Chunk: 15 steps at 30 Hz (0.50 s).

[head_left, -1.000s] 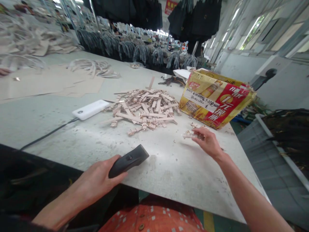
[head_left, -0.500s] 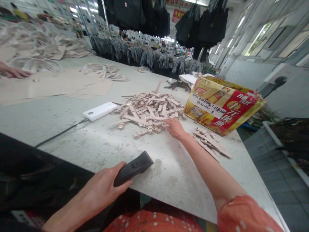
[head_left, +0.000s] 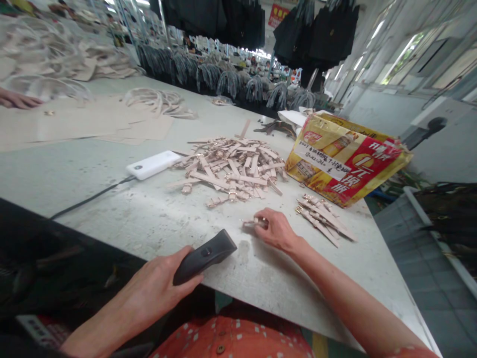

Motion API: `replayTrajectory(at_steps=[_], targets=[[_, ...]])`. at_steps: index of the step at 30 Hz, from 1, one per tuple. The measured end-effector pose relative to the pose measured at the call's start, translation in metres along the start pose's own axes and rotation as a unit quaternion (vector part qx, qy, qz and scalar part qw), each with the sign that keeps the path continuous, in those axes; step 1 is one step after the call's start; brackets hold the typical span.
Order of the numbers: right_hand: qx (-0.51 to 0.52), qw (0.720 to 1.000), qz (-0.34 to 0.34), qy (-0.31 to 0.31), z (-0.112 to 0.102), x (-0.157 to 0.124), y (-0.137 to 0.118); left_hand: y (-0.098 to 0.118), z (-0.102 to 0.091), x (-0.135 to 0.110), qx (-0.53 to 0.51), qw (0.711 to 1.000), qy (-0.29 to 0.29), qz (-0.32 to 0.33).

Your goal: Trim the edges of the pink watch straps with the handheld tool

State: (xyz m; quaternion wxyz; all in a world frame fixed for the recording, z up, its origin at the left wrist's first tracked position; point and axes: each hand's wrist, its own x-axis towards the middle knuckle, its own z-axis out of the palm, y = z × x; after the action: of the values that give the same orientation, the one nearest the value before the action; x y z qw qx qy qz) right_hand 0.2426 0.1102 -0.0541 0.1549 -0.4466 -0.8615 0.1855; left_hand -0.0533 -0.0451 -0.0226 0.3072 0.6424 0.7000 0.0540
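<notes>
My left hand [head_left: 167, 278] is wrapped round a black hair clipper [head_left: 205, 256], held over the table's near edge with its head toward the right. My right hand [head_left: 275, 228] is closed on a beige strap [head_left: 253, 222] with a metal buckle; most of the strap is hidden by the fingers. Beyond it spreads a heap of beige buckle straps [head_left: 233, 169] in the middle of the table. To the right of my right hand lies a smaller group of buckle straps [head_left: 326, 219], lined up roughly alongside each other.
A yellow and red carton [head_left: 348, 161] stands at the table's right. A white power bank [head_left: 153, 165] with a black cable lies left of the heap. Beige flat pieces [head_left: 122, 132] cover the far left, where another person's hand [head_left: 18, 98] rests. A grey bin [head_left: 428, 258] stands off the right edge.
My right hand has drawn back from the heap toward me, bringing a buckle strap with it. My left hand and the clipper have hardly moved.
</notes>
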Motion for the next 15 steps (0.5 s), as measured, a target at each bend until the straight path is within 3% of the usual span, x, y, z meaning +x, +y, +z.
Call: replayTrajectory(at_steps=[3,6,11,15], targets=[[0.053,0.998,-0.011,0.013,0.016,-0.046,0.001,0.002,0.003,0.001,0.001,1.0,-0.002,0.007],[0.077,0.996,-0.034,0.036,0.023,-0.073,0.0,0.008,0.004,0.002,0.0,1.0,-0.008,0.017],[0.052,0.995,-0.076,0.043,0.024,-0.087,-0.006,0.018,0.006,0.0,0.015,0.999,-0.027,0.03],[0.013,0.997,-0.072,0.032,0.024,-0.095,-0.007,0.023,0.009,-0.002,0.017,0.998,-0.046,0.034]])
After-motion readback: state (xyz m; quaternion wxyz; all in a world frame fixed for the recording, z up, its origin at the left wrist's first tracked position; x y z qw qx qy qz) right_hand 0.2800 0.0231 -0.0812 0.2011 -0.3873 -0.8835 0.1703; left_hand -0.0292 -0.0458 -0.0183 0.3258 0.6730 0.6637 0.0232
